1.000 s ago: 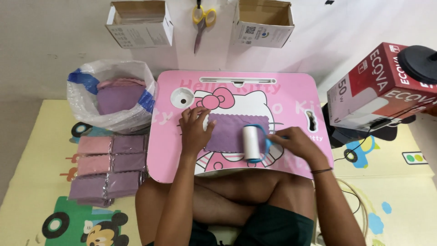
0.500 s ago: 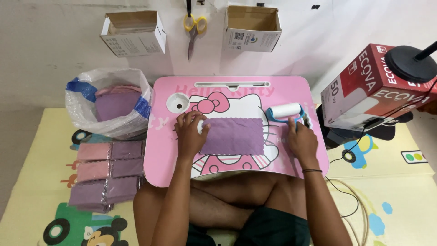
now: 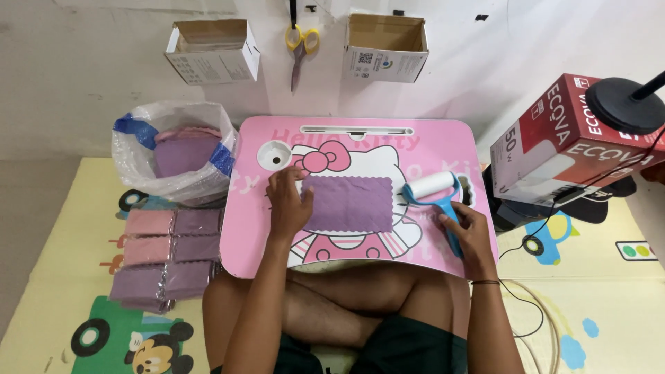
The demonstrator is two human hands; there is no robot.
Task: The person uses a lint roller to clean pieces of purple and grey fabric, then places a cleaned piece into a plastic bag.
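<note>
Purple cloth, a small rectangle with scalloped edges, lies flat at the centre of the pink bench, its long axis running from nine to three o'clock across my view. My left hand rests on its nine o'clock end, fingers spread and flat, pinning the edge down and not closed round anything. My right hand sits out at the cloth's three o'clock side, fingers wrapped around the blue handle of a lint roller; the white roll of that tool lies just beside the cloth's short edge, apart from it as far as I can judge, with its own axis nearly square to the cloth's length. So the cloth lies toward nine o'clock from the roller, and the left hand is the one actually on it. Off the bench at nine o'clock stands a clear plastic bag holding more pink and purple cloths, and at about eight o'clock wrapped packs of cloths lie in rows on the play mat. At twelve o'clock yellow-handled scissors hang on the wall between two open cardboard boxes.
</note>
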